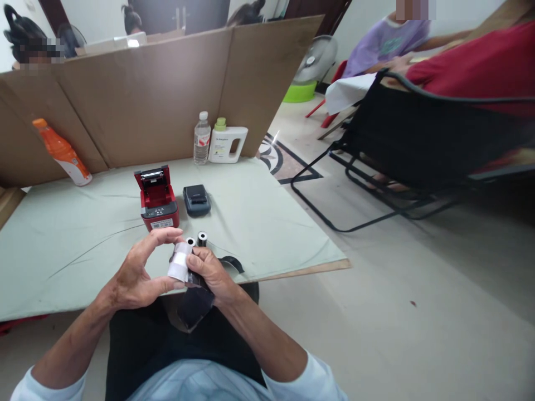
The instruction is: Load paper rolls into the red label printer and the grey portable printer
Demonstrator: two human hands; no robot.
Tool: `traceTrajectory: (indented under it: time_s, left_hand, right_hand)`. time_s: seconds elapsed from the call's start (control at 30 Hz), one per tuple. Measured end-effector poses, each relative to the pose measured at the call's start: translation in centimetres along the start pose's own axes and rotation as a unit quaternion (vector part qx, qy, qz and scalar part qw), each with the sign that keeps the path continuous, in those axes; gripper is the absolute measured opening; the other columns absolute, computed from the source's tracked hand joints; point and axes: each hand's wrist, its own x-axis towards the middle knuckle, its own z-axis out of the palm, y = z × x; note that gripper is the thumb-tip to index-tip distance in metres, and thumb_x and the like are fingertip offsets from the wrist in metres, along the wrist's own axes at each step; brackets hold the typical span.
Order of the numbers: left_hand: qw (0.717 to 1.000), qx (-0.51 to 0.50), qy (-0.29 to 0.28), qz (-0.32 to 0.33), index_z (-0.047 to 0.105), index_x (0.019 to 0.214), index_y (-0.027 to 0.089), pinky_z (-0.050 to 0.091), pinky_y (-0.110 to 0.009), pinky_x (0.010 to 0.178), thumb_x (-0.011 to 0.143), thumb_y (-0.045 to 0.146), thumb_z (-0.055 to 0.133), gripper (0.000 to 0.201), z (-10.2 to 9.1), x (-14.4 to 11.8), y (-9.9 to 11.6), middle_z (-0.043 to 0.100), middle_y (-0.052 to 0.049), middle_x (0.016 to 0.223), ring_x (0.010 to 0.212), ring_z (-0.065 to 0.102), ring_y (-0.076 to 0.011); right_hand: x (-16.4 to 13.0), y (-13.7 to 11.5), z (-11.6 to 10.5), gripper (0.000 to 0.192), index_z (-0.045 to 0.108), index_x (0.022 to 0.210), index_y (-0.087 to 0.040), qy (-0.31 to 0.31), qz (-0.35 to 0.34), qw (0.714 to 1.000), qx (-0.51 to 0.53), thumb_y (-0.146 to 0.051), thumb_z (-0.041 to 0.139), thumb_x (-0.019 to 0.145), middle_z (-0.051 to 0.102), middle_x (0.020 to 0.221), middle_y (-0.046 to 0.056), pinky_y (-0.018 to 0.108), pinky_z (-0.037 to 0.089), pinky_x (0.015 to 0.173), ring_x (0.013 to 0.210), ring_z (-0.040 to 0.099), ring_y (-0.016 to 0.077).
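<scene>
In front of my body, over the table's near edge, is a white paper roll (179, 264) with a dark wrapper (196, 306) hanging below it. My right hand (211, 273) grips the roll and wrapper from the right, its thumb pressed on the paper. From the other side my left hand (144, 270) spans the roll, thumb at its lower end and fingers by its top. Just beyond, a small dark-wrapped roll (202, 239) stands on the table. Farther back is a red and black receipt printer (159, 203), lid up, beside a closed dark grey device (197, 200).
A curled black strip (232, 263) lies near the edge of the green-covered table (267, 223). An orange bottle (62, 153), a clear water bottle (202, 139) and a white jug (228, 143) stand against the cardboard screen (159, 100). To the right are a black folding chair (418, 133) and seated people.
</scene>
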Motion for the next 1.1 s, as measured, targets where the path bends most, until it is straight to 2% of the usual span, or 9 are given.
traceTrajectory:
  time_s: [0.27,0.37,0.43,0.53,0.67,0.8,0.87,0.97,1.1]
  left_hand:
    - [0.995,-0.086,0.05,-0.015,0.06,0.137,0.022,0.053,-0.046,0.108,0.076,0.035,0.09,0.069,1.0,-0.6,-0.6,0.068,-0.013,0.127,0.119,0.065,-0.0295]
    - [0.993,-0.108,0.045,-0.018,0.061,0.136,0.021,0.054,-0.044,0.106,0.078,0.034,0.088,0.066,1.0,-0.6,-1.2,0.07,-0.013,0.127,0.118,0.067,-0.0287]
    - [0.995,-0.085,0.037,-0.021,0.061,0.139,0.022,0.056,-0.044,0.105,0.084,0.032,0.083,0.06,0.8,-0.7,-1.6,0.07,-0.014,0.131,0.121,0.067,-0.0284]
    - [0.999,0.013,0.037,-0.022,0.064,0.139,0.022,0.055,-0.045,0.107,0.087,0.031,0.08,0.055,0.8,-1.1,-1.9,0.069,-0.015,0.137,0.127,0.065,-0.0295]
    - [0.989,0.124,0.054,-0.056,0.068,0.134,0.022,0.059,-0.04,0.099,0.094,0.029,0.07,0.041,0.9,-1.5,-2.3,0.074,-0.011,0.128,0.11,0.072,-0.0239]
    - [0.978,0.169,0.035,-0.119,0.072,0.126,0.019,0.061,-0.031,0.075,0.095,0.027,0.063,0.034,-0.2,-1.0,-3.4,0.078,-0.01,0.118,0.092,0.073,-0.0207]
    - [0.968,0.197,0.01,-0.152,0.073,0.123,0.019,0.06,-0.03,0.071,0.092,0.026,0.061,0.034,-1.1,-0.2,-4.3,0.078,-0.01,0.115,0.088,0.073,-0.0205]
    - [0.955,0.246,-0.041,-0.158,0.075,0.116,0.019,0.06,-0.036,0.084,0.089,0.02,0.056,0.033,-1.7,1.2,-5.7,0.077,-0.01,0.116,0.097,0.072,-0.0233]
    - [0.92,0.334,-0.128,-0.159,0.075,0.105,0.02,0.056,-0.038,0.093,0.084,0.011,0.051,0.033,-1.0,2.6,-7.2,0.075,-0.009,0.106,0.1,0.071,-0.0252]
  right_hand:
    - [-0.3,0.0,0.3,0.062,0.062,0.068,-0.016,0.012,-0.005,1.0,0.0,-0.073,0.087,0.062,0.047,0.054,-0.004,0.022,0.025,0.045,0.047,0.036,0.0066]
    - [0.2,0.4,0.3,0.061,0.063,0.07,-0.016,0.019,-0.007,1.0,0.009,-0.071,0.087,0.063,0.047,0.053,-0.004,0.022,0.024,0.044,0.046,0.034,0.0061]
    - [0.7,1.0,0.4,0.061,0.063,0.071,-0.016,0.036,-0.008,0.999,0.021,-0.071,0.087,0.063,0.045,0.052,-0.006,0.022,0.023,0.044,0.045,0.032,0.0055]
    - [1.8,2.0,0.8,0.061,0.065,0.075,-0.015,0.093,-0.016,0.995,0.033,-0.07,0.088,0.063,0.046,0.054,-0.006,0.021,0.023,0.044,0.047,0.032,0.0054]
    - [2.8,3.9,1.2,0.059,0.068,0.081,-0.015,0.127,-0.022,0.99,0.056,-0.069,0.086,0.067,0.051,0.058,-0.005,0.021,0.033,0.05,0.051,0.039,0.0072]
    - [3.0,5.8,1.3,0.051,0.071,0.094,-0.016,0.086,-0.04,0.991,0.09,-0.061,0.085,0.074,0.064,0.073,-0.001,0.025,0.049,0.069,0.067,0.056,0.0121]
    - [2.7,6.7,1.3,0.047,0.071,0.099,-0.017,0.065,-0.037,0.993,0.093,-0.055,0.085,0.076,0.069,0.082,0.001,0.028,0.052,0.078,0.077,0.061,0.0148]
    - [1.8,8.1,1.2,0.044,0.07,0.102,-0.018,0.039,-0.018,0.997,0.067,-0.051,0.085,0.077,0.071,0.091,0.002,0.03,0.053,0.083,0.086,0.064,0.017]
    - [-0.2,10.1,0.4,0.046,0.069,0.11,-0.018,-0.04,0.069,0.996,-0.045,-0.049,0.081,0.078,0.071,0.094,0.002,0.027,0.053,0.073,0.084,0.066,0.0167]
